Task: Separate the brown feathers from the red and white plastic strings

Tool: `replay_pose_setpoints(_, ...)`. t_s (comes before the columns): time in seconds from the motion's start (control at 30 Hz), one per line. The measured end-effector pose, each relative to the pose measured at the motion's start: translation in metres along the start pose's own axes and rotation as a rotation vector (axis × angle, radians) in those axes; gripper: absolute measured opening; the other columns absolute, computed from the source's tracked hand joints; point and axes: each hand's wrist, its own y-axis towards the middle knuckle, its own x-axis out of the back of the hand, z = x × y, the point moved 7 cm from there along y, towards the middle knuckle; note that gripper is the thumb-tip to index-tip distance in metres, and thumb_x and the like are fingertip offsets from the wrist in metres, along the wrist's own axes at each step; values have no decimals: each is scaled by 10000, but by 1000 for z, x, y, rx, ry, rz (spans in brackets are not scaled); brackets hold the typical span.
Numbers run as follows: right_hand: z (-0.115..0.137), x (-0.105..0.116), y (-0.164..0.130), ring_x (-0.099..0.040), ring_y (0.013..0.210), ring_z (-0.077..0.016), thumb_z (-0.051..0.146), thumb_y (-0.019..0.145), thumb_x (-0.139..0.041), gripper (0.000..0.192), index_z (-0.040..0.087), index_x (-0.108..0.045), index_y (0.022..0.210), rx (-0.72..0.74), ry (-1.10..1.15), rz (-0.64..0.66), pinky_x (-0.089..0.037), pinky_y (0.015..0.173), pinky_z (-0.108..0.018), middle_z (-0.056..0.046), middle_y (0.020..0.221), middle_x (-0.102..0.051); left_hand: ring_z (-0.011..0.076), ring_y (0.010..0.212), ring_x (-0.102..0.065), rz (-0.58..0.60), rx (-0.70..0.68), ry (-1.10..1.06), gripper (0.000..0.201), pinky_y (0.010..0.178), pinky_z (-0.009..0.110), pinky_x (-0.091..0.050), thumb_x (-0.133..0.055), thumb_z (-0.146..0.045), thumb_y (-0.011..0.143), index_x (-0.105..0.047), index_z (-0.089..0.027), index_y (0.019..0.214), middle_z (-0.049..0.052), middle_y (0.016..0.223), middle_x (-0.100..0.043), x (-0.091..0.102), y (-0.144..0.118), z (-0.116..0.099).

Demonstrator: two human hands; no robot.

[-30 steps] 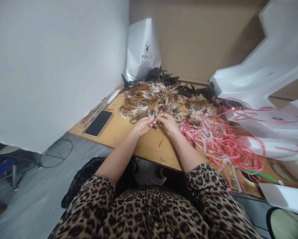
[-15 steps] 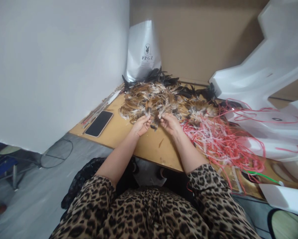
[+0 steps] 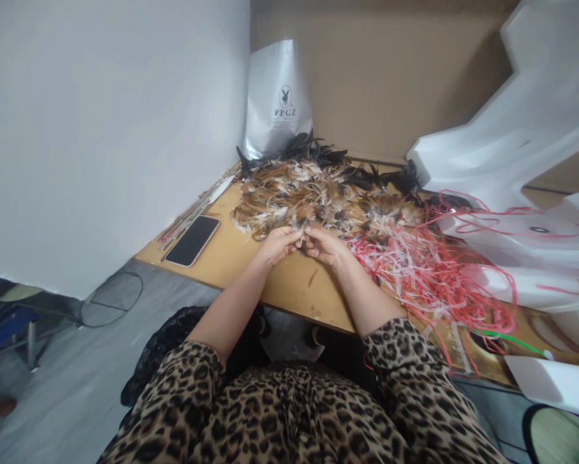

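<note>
My left hand (image 3: 280, 245) and my right hand (image 3: 324, 245) meet at the fingertips, just in front of a broad pile of brown and cream feathers (image 3: 289, 187). Both are closed in a pinch around small feathers (image 3: 301, 233), whose lower ends are hidden behind the fingers. How many feathers are held I cannot tell. Black feathers (image 3: 313, 149) lie along the back of the pile. To the right of my right hand spreads a tangle of red, pink and white ribbon strips (image 3: 415, 270).
A phone (image 3: 192, 240) lies on the wooden table (image 3: 236, 264) at the left, beside thin sticks (image 3: 197, 206) along the wall. At the back stands a silver bag (image 3: 274, 96). Large white moulded pieces (image 3: 496, 129) lean at the right. A loose feather (image 3: 312, 278) lies near the front edge.
My hands have come together from a small gap, bringing the feathers in each to one spot. The pile, phone and ribbons have stayed in place.
</note>
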Motion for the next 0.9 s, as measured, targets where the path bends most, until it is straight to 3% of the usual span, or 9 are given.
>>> replay_pose_setpoints(0.17,9,8,2,-357,420,-23,289,517,-785,346,166,-489,649,116,9,-36,-227,362,-140,60,535,-511,53,522,-558,-65,-22,49,283,461,149,-374,-748,-312,618,-613,-96,741,26,648,-636,4,1,-3)
replay_pose_setpoints(0.3,20,14,-1,-367,431,-27,283,511,-797,362,173,-513,705,142,35,-94,-221,371,-148,76,522,-465,42,551,-567,-225,-101,-77,255,459,140,-366,-735,-286,640,-614,-109,777,32,730,-663,22,4,-10)
replay_pose_setpoints(0.4,25,16,-4,-380,439,-30,281,512,-801,356,165,-516,691,156,12,-82,-226,382,-153,76,508,-445,39,606,-586,-283,-135,-161,207,483,138,-385,-723,-245,657,-616,-116,779,45,867,-679,30,4,-13)
replay_pose_setpoints(0.6,26,16,-4,-381,431,-33,320,505,-805,352,149,-534,653,187,-133,-35,-225,395,-172,55,518,-482,64,697,-619,-218,-134,-176,209,556,152,-438,-710,-207,669,-641,-106,839,83,999,-673,23,3,-14)
replay_pose_setpoints(0.77,24,19,-3,-382,430,-40,360,502,-794,343,148,-557,631,213,-275,-80,-230,399,-185,53,496,-479,69,683,-620,-121,-130,-223,159,581,150,-456,-686,-166,690,-656,-91,828,87,896,-691,13,2,-15)
replay_pose_setpoints(0.9,23,22,-1,-376,429,-47,375,516,-764,319,152,-585,658,224,-341,-124,-228,403,-194,52,500,-488,69,665,-622,-125,-130,-272,73,617,151,-472,-651,-116,716,-653,-88,782,64,775,-684,13,2,-15)
